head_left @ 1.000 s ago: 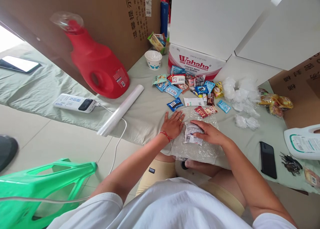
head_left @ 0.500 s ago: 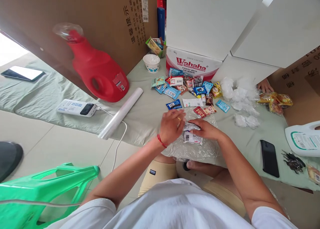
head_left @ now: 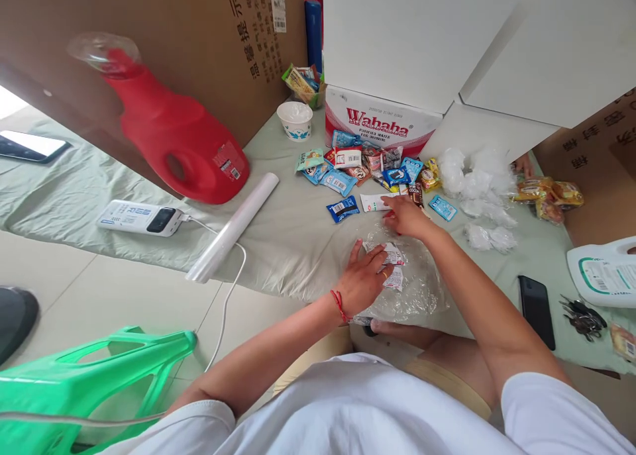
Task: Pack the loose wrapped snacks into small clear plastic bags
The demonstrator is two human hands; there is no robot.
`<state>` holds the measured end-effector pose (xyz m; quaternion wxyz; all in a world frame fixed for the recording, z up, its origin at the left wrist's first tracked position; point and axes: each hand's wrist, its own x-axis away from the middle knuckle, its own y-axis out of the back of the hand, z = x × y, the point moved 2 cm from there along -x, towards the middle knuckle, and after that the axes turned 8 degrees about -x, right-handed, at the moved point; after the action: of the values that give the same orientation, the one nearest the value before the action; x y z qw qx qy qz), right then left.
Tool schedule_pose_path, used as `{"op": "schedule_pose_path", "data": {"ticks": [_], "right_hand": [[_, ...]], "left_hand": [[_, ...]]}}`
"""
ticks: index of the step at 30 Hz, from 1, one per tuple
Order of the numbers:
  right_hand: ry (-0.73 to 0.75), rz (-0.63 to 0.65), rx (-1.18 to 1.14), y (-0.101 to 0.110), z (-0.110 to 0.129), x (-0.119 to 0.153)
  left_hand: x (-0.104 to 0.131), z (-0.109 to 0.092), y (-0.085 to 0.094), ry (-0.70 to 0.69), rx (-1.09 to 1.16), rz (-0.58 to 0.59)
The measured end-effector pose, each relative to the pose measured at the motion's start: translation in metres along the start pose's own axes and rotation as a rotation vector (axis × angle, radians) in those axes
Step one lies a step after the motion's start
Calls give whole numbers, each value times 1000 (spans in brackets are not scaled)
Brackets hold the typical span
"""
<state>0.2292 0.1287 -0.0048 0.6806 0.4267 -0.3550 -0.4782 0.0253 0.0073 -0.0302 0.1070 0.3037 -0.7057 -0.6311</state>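
My left hand [head_left: 365, 279], with a red string at the wrist, lies spread over two small white packets [head_left: 393, 253] on a sheet of clear plastic film [head_left: 417, 289]. My right hand [head_left: 405, 216] reaches over the upper edge of the film, its fingers bent over a red packet that is mostly hidden beneath them. Just beyond its fingertips lies a white packet [head_left: 373, 202]. A blue packet [head_left: 342, 208] is to the left, and a light blue one [head_left: 443, 208] to the right. More snack packets [head_left: 348, 167] are heaped behind.
A film roll [head_left: 233, 226], power bank [head_left: 142, 218] and red jug [head_left: 183, 144] stand or lie left. Behind are a paper cup [head_left: 295, 121] and a Wahaha box [head_left: 382, 120]. Clear bundles [head_left: 472, 177], a phone [head_left: 536, 312] and another person's hand [head_left: 524, 166] are right.
My right hand has moved up from the packets on the film to the red packet. My left hand has come down and spread over the packets on the film. The view has shifted slightly.
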Motion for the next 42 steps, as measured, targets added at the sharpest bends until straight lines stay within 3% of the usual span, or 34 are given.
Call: {"op": "schedule_pose_path", "data": {"ticks": [3,8,14,17,20,24,27,31,33,35,38,42], "right_hand": [[-18,142,100,-13,7,-15],[4,148,71,-11,7,-12],[143,-142,-56,3,19,26],[263,78,-210,-7,25,51],[251,241,-257,-21,23,68],[221,154,-265,-22,24,78],[197,54,-277,-2,22,88],[86,-98,-289,36,-17,108],[-63,-182,-209,51,-53,112],[-267,-185,-105,56,-90,105],[-526,-208,12,53,-123,73],[-617,-414,-25,37,-124,9]], "left_hand": [[1,-2,-6,6,16,-16],[5,0,-11,1,91,-62],[9,10,-10,139,102,-121],[20,12,-14,156,67,-110],[35,11,-19,228,52,-68],[46,9,-22,321,61,-19],[46,9,-21,345,67,-14],[44,8,-19,360,60,-14],[43,8,-19,391,34,-15],[43,8,-19,439,11,-15],[40,8,-19,497,-3,-17],[31,11,-17,553,-24,-32]]}}
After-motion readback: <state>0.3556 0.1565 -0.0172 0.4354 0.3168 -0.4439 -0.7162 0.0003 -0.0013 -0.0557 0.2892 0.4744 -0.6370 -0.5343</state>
